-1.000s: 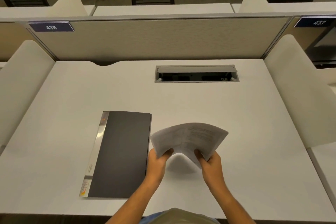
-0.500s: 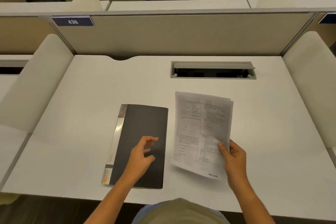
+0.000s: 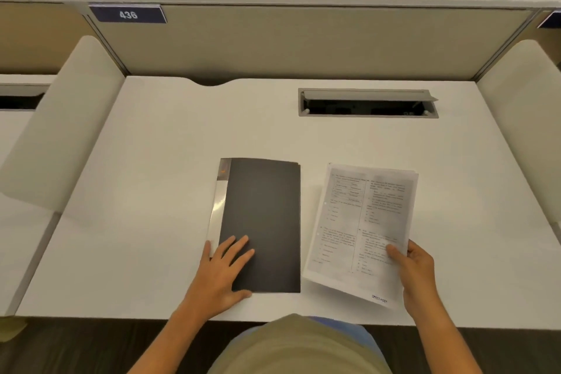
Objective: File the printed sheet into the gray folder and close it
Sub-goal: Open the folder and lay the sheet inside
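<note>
Two hands work: left hand [image 3: 223, 267] flat on closed gray folder [image 3: 261, 222], right hand [image 3: 416, 267] pinching printed sheet [image 3: 361, 228].

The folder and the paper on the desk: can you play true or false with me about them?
1. The folder is closed. True.
2. The left hand is holding the paper. False: it lies flat on the folder; the right hand holds the paper.
3. The paper is already inside the folder. False: it is beside the folder, to the right.
4. The paper has printing on it. True.
5. The sign on the divider says 436. True.
</note>
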